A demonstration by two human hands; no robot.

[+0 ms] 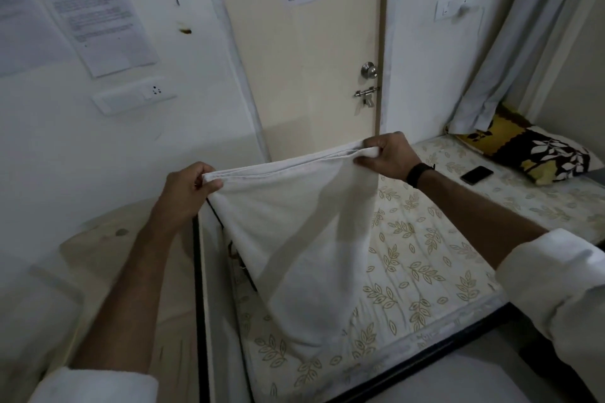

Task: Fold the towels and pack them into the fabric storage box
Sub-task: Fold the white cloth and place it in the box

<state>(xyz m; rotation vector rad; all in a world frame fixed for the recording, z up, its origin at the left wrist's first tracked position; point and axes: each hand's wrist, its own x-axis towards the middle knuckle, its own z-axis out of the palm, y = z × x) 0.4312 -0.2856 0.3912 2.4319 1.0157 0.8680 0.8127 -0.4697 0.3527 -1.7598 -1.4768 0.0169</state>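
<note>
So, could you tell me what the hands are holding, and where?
A white towel: left hand and right hand pinch its top corners.

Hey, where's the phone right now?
In the head view the black phone lies flat on the leaf-print bedsheet at the right, beside the dark floral pillow and just beyond the right hand that pinches the white towel.

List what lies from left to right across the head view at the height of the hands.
Left hand → white towel → right hand → black wristband → phone → patterned pillow.
</note>
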